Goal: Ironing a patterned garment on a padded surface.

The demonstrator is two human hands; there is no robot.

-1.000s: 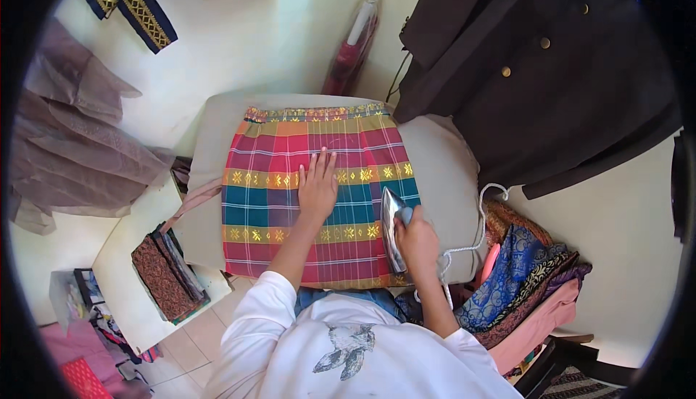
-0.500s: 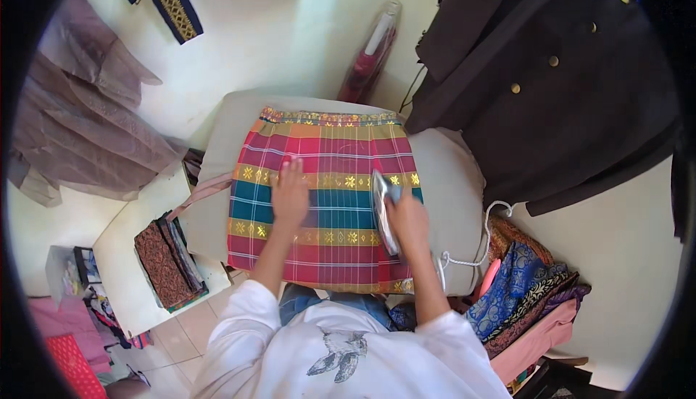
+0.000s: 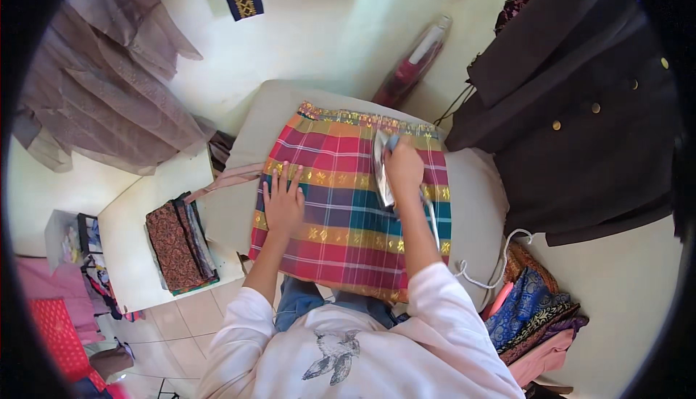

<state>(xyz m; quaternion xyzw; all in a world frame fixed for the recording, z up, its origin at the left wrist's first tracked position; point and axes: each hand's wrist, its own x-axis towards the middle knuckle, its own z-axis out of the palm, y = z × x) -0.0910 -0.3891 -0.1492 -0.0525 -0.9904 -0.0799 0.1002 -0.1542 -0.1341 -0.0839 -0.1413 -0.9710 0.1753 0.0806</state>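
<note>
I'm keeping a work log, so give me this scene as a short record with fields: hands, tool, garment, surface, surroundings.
Left hand: flat on the garment's left side, fingers spread
Right hand: gripping the iron
Iron: silver, on the garment, tip toward the waistband
Garment: multicoloured plaid with gold motifs, gathered waistband at the far edge
Surface: grey padded board
On the right: dark jacket with gold buttons, pile of patterned fabrics
On the left: folded patterned cloths on a white table
</note>
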